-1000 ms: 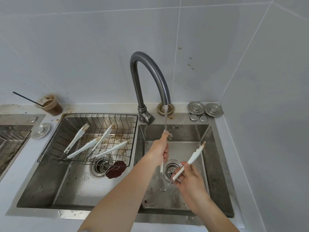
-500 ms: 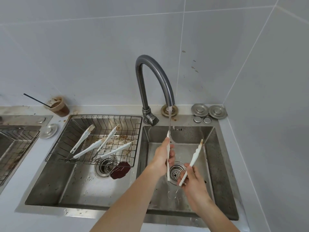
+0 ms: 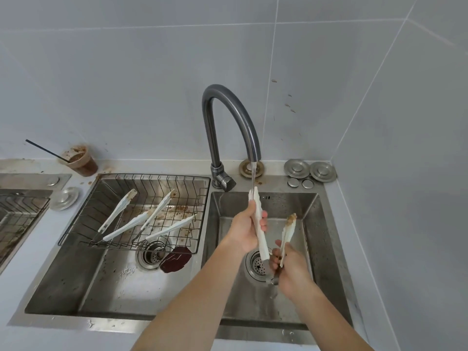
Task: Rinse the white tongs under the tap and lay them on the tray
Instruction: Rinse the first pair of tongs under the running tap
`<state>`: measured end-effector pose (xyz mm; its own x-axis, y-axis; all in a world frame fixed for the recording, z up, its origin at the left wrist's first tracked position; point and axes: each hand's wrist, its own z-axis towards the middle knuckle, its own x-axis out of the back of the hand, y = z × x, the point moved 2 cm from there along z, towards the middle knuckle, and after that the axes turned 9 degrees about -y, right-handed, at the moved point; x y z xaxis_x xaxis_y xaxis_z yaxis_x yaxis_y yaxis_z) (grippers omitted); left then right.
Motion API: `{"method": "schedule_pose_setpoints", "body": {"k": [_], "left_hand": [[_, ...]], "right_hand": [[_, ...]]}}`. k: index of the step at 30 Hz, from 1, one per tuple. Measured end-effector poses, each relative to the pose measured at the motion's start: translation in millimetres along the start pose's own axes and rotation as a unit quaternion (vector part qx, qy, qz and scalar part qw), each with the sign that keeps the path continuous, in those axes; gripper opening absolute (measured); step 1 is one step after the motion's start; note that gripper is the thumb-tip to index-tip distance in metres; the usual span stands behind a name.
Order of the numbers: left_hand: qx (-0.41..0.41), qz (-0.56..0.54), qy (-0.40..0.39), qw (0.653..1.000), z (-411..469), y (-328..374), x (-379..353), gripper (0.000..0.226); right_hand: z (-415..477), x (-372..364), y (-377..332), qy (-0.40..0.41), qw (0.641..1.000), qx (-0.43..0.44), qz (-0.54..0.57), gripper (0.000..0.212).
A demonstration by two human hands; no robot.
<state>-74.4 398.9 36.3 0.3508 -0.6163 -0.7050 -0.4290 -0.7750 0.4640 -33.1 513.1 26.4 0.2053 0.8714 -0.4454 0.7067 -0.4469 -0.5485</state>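
One pair of white tongs (image 3: pixel 260 236) is spread open over the right sink basin (image 3: pixel 311 249). My left hand (image 3: pixel 244 230) grips its left arm, whose tip stands in the water running from the grey tap (image 3: pixel 229 122). My right hand (image 3: pixel 288 267) holds the other arm near the metal hinge; that arm's tip (image 3: pixel 291 220) carries brown residue. A wire rack tray (image 3: pixel 106 198) sits over the left basin with two more white tongs (image 3: pixel 141 220) lying in it, also soiled at the tips.
A dirty brown cup (image 3: pixel 81 160) with a black straw stands on the counter at the back left. Metal sink plugs (image 3: pixel 310 169) lie by the back right corner. A dark red patch (image 3: pixel 176 259) lies beside the left basin's drain. Tiled walls close in behind and to the right.
My left hand has raised its arm of the tongs so the tip meets the water stream. My right hand and the other arm have stayed low over the drain.
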Motion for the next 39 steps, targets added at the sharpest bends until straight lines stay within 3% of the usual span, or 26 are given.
{"method": "schedule_pose_setpoints", "body": {"k": [4,7,11,14,18,22,26,29,34,37,39], "left_hand": [[-0.033,-0.089,-0.053,0.994,-8.3,-9.0,10.7,0.027],[0.0,-0.091,-0.07,0.993,-10.3,-7.1,13.2,0.035],[0.083,0.061,0.04,0.994,-2.4,9.1,1.4,0.053],[0.099,0.135,0.102,0.981,6.0,16.2,-6.5,0.061],[0.032,0.117,0.128,0.984,12.1,12.6,-9.5,0.058],[-0.021,0.052,0.162,0.985,8.4,-4.3,0.1,0.052],[0.015,0.035,0.17,0.985,9.7,-12.0,8.5,0.076],[-0.024,0.105,0.17,0.98,18.4,-8.3,2.4,0.06],[-0.149,0.287,0.21,0.923,31.4,-1.4,-1.2,0.044],[-0.167,0.383,0.218,0.882,33.0,-3.8,4.9,0.021],[-0.148,0.411,0.215,0.873,31.4,-11.8,11.8,0.014]], "right_hand": [[3.6,3.9,4.9,-0.008,0.998,-0.052,-0.034,0.034],[4.1,0.7,6.9,-0.012,0.996,-0.076,-0.046,0.034],[1.8,-8.0,14.9,0.0,0.998,-0.054,-0.015,0.03],[0.2,-10.1,16.0,0.009,1.0,-0.019,0.016,0.024],[3.0,-4.6,4.5,0.039,0.998,0.03,0.037,0.021],[5.0,6.0,-3.2,0.061,0.996,0.06,-0.02,0.02],[-3.5,8.1,3.0,0.055,0.983,0.117,-0.129,0.022],[-6.9,1.5,1.8,0.065,0.972,0.153,-0.167,0.022],[-11.7,-12.1,-5.8,0.061,0.928,0.229,-0.287,0.024],[-13.4,-16.2,-2.5,0.052,0.902,0.243,-0.354,0.02],[-15.3,-19.6,1.3,0.04,0.879,0.25,-0.404,0.014]]}}
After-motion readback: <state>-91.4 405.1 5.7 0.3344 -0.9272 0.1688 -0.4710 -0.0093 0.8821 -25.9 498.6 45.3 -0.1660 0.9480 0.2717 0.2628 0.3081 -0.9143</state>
